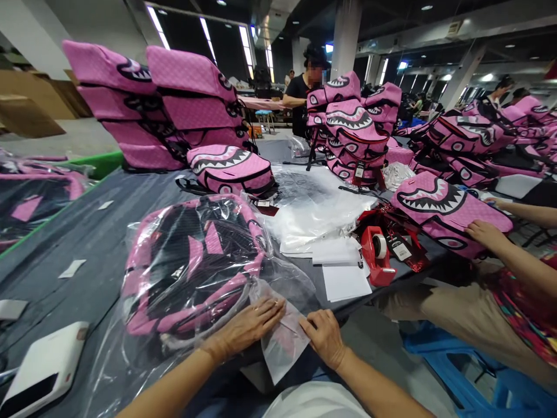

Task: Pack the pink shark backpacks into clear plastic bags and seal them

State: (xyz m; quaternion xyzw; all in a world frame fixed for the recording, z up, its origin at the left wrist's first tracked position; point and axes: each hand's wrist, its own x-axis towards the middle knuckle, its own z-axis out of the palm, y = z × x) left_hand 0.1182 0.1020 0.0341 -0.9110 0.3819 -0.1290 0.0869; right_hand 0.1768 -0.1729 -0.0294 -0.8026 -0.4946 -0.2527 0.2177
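Left hand: palm hidden, turned down on plastic flap. Bagged backpack: underside hidden against desk. Far-left wrapped backpack: cut by left edge. Blue stool: cut, right and bottom edges. Hang tag: print too small to read. Standing person: lower body hidden behind desk and stacked backpacks.

Worker's hands: two (left hand, right hand). Plastic-wrapped pink backpack in front of them: one. Backpack stacks at left: two, three tiers showing in each. Shark-mouth backpacks outside the piles: two. Centre pile: four or more; too jumbled, from where I stand, for an exact figure. Red tape dispenser: one. White box-shaped device: one. Flat white slips: two.
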